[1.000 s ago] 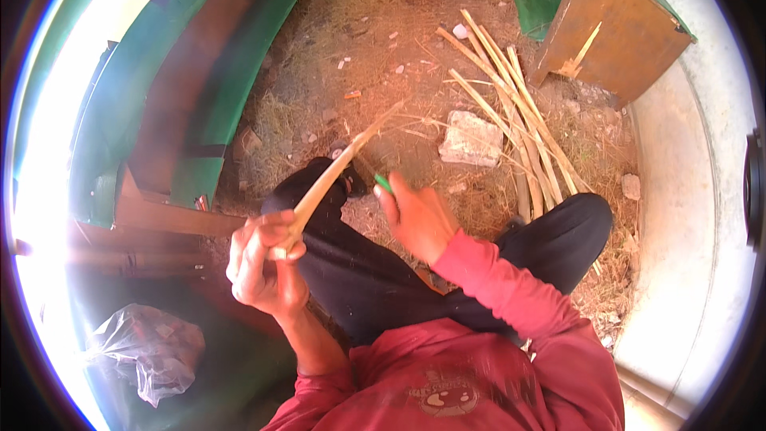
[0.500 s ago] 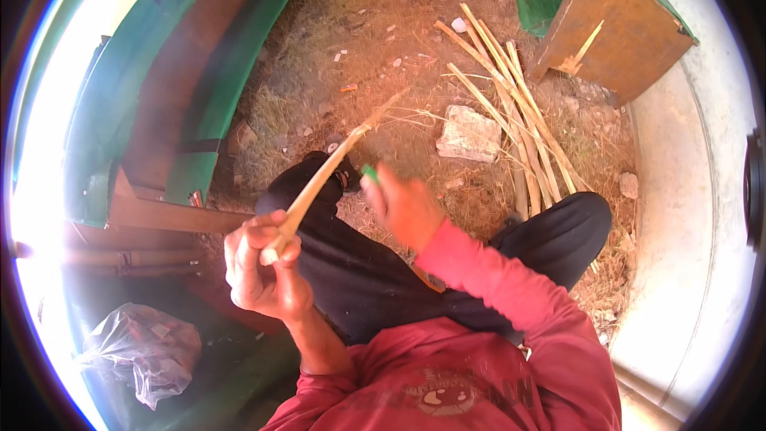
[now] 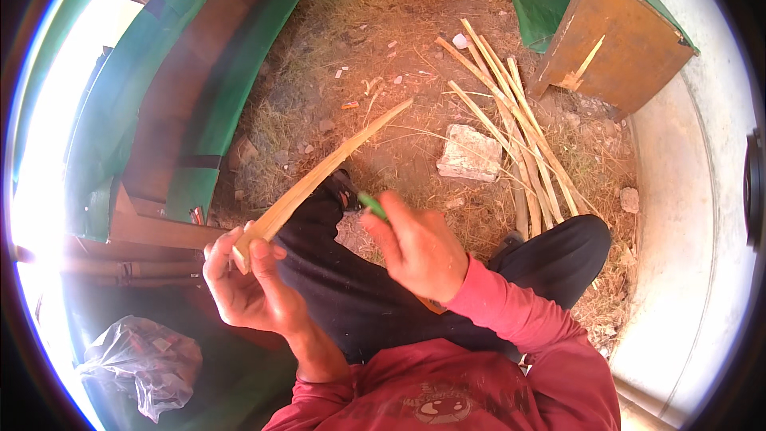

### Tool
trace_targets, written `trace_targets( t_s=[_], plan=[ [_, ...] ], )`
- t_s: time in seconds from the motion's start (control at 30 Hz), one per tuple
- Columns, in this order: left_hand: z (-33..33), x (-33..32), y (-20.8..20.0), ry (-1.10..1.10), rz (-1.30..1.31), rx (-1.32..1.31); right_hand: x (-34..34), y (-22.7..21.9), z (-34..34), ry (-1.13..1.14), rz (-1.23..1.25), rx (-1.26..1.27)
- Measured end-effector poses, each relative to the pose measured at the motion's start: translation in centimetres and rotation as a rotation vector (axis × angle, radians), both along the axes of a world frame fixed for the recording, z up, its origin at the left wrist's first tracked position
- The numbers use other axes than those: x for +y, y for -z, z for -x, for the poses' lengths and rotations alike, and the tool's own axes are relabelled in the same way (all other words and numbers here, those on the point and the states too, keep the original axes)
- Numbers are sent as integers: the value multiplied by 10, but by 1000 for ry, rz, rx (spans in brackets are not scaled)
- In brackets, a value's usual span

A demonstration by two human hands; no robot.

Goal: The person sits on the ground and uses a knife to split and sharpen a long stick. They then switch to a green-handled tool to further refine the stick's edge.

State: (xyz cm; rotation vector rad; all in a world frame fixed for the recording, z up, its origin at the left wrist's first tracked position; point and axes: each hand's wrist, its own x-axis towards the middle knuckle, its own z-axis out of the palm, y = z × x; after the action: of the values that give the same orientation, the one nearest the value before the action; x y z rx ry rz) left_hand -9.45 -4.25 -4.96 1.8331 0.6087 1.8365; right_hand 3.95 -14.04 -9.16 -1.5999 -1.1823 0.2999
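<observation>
My left hand (image 3: 255, 287) pinches the near end of a pale wooden stick (image 3: 319, 174) between thumb and fingers. Split flat along one face, the stick slants up and away to the right and narrows to its far tip. To the right of it, apart from the wood, my right hand (image 3: 419, 243) is closed around a small green-handled tool (image 3: 371, 205). Only the green part pokes out past the thumb; any blade is too faint to make out. Both hands are above my legs in black trousers (image 3: 359, 287).
Several long peeled sticks (image 3: 523, 136) lie in a pile ahead to the right, beside a pale stone block (image 3: 471, 153). A brown wooden box (image 3: 618, 44) stands beyond them. Green-covered boards (image 3: 219, 104) run along the left, with a clear plastic bag (image 3: 148, 363) near me.
The stick has turned in my left hand, so its broad pale face shows. My right hand has come back nearer to me. A curled shaving now shows near the stick's far tip.
</observation>
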Motion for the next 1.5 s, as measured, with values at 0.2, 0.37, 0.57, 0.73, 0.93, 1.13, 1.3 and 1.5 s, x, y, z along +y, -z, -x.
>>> trace_targets(
  t_s=[0.2, 0.37, 0.57, 0.73, 0.93, 1.13, 1.3, 1.5],
  plan=[
    [-3, -7, -5, 119, -57, 86, 32, 29, -4, 66, 53, -165],
    [12, 2, -3, 108, -55, 125, 25, -9, 3, -30, 76, -181],
    [12, 8, -5, 22, -106, 142, 39, 32, 0, 102, 131, -178],
    [6, -7, -4, -17, -10, 45, 13, 3, 26, -77, -26, -179],
    [0, -12, -10, -160, 56, 70, 33, 38, 23, 14, 28, -283],
    [0, -12, -7, -119, 102, -10, 40, 47, 26, 39, 15, -325],
    [5, -6, -6, -131, 32, 103, 28, 28, 37, 27, -38, -277],
    [-9, -23, -8, -118, 20, 83, 24, 29, 29, 58, -13, -301]
  ],
)
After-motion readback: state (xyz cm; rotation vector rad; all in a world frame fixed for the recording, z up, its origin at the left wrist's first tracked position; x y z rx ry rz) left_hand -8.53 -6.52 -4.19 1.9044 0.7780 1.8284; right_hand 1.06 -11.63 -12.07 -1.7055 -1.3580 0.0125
